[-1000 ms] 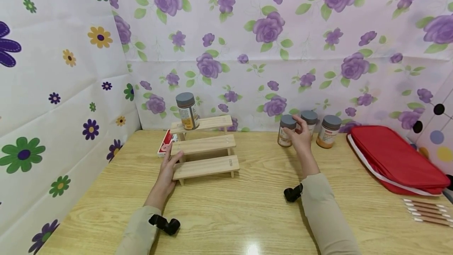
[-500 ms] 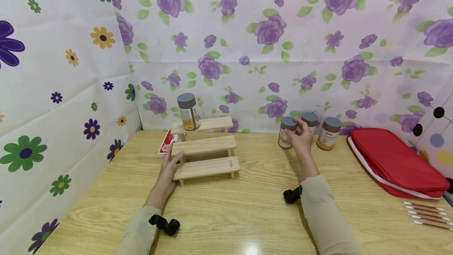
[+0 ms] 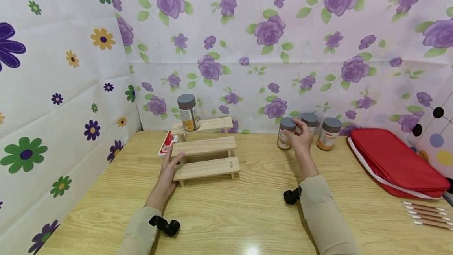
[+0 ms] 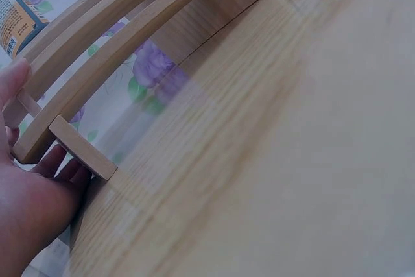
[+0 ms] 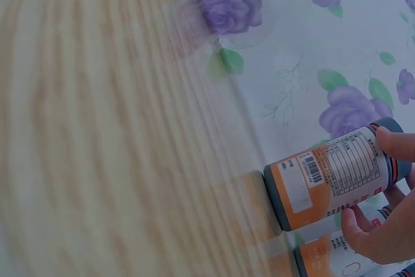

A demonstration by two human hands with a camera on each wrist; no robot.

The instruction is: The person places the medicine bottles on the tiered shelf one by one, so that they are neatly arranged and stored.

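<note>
My left hand (image 3: 167, 171) grips the left end of a three-step wooden stand (image 3: 205, 146), thumb above and fingers reaching under, as the left wrist view shows. On its top step stands a grey-lidded jar (image 3: 189, 114) with a white and orange label. Over at the right, my right hand (image 3: 301, 137) pinches a similar jar (image 5: 327, 176) near its lid, thumb on one side and fingers on the other. That jar is upright, its base at the table. Just beside it, a second jar (image 3: 309, 120) is partly hidden by the hand; a third jar (image 3: 328, 135) stands further right.
A red and white box (image 3: 165, 145) lies behind the stand's left end. To the right is a red zippered case (image 3: 398, 160), with several brown sticks with white tips (image 3: 426, 213) in front of it. Flowered cloth (image 3: 230, 50) hangs behind the wooden table (image 3: 226, 215).
The head view has shifted very slightly. Both hands keep almost the same places and grips; the jar in my right hand has moved barely leftward, if at all.
</note>
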